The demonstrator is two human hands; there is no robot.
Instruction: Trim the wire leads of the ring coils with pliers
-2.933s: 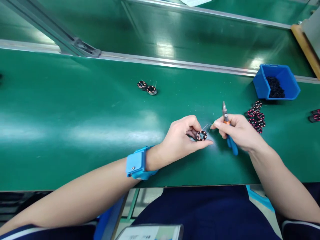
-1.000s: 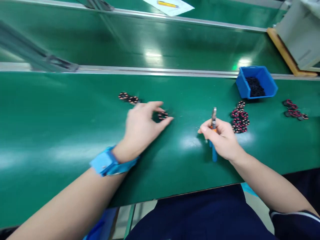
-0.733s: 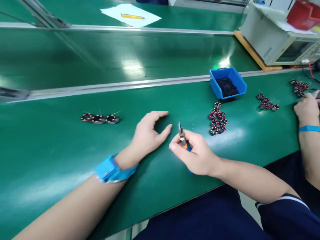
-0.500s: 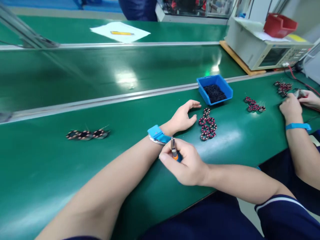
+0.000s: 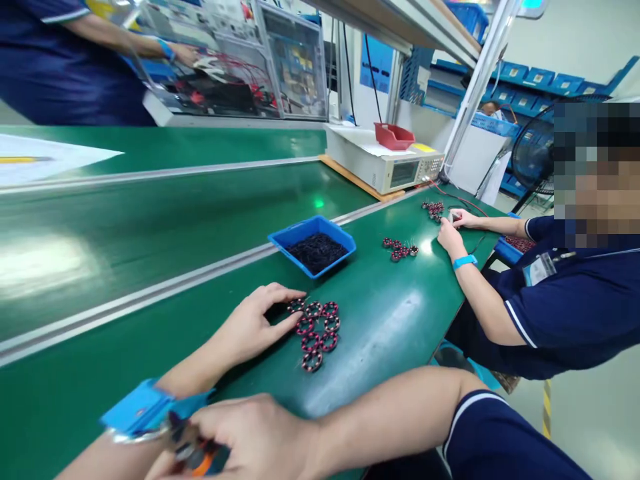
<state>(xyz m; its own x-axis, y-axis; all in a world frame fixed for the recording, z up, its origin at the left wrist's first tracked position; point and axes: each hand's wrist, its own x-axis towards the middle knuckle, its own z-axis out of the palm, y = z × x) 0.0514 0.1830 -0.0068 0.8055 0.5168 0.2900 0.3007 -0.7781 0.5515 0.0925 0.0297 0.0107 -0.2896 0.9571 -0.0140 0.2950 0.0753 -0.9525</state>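
My left hand [image 5: 250, 327] reaches over the green bench, thumb and fingers apart around a small wire-wound ring coil [image 5: 296, 305]. That coil sits at the near-left edge of a cluster of copper-and-black ring coils [image 5: 311, 342] with thin wire ends. Whether the fingertips touch it is hard to tell. My right hand [image 5: 260, 433] is closed round a pair of pliers [image 5: 185, 443] with orange-and-blue handles, low in the view and in front of my left wrist. The pliers are blurred. A blue wrist strap [image 5: 145, 410] circles my left wrist.
Beyond my left hand stands a blue bin [image 5: 313, 247] of black pieces. More coils [image 5: 400, 249] lie to the right. A co-worker [image 5: 565, 300] handles coils there, near a bench instrument [image 5: 385, 163] carrying a red tray [image 5: 395, 136]. A metal rail [image 5: 200, 273] runs along the bench.
The view has swung right, bringing the co-worker and shelves into sight. My left hand has come up to the coil cluster. My right hand still grips the pliers, now lower in view.
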